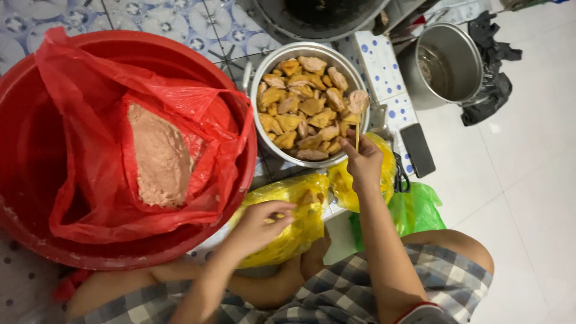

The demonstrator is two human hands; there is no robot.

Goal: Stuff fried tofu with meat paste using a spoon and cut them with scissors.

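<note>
Right hand [363, 159] pinching upright stick [357, 139], piece [359, 101] at twelve o'clock over pot [255, 78]; left hand [258, 225] fingers curled into yellow bag [300, 231].

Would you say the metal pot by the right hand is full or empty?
Nearly full: the pot holds yellow-brown pieces piled close to its rim.

A thin wooden stick [357, 139] stood upright in the right hand's [363, 162] pinch at the near right rim of a metal pot. A crumpled yellow plastic bag [300, 231] lay near the middle, its opening under the left hand's [258, 225] fingers.
</note>
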